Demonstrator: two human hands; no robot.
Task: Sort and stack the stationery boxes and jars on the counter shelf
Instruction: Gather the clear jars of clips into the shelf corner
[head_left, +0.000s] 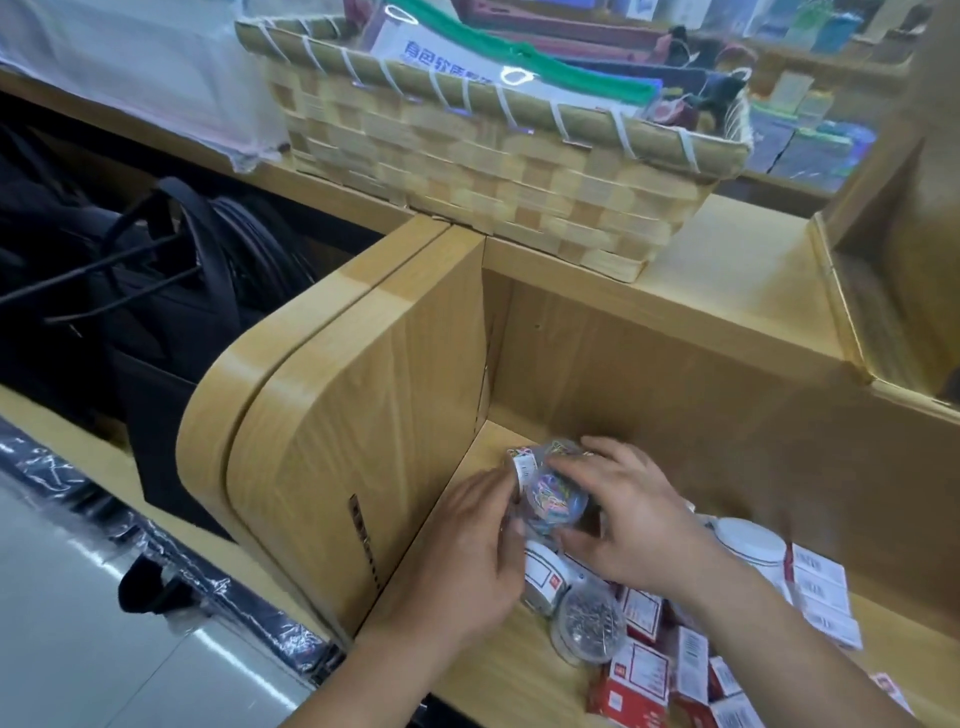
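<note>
Blurred clip jar (556, 501) half behind fingers (602, 467), red boxes (631, 691) past bottom edge

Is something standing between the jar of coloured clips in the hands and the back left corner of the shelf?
Yes, it seems: a second clip jar sits in that shelf corner, right behind the held jar. Blur hides whether they touch.

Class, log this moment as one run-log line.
left hand: grips clip jar | right hand: grips clip jar | nearby: pin jar, red boxes
</note>
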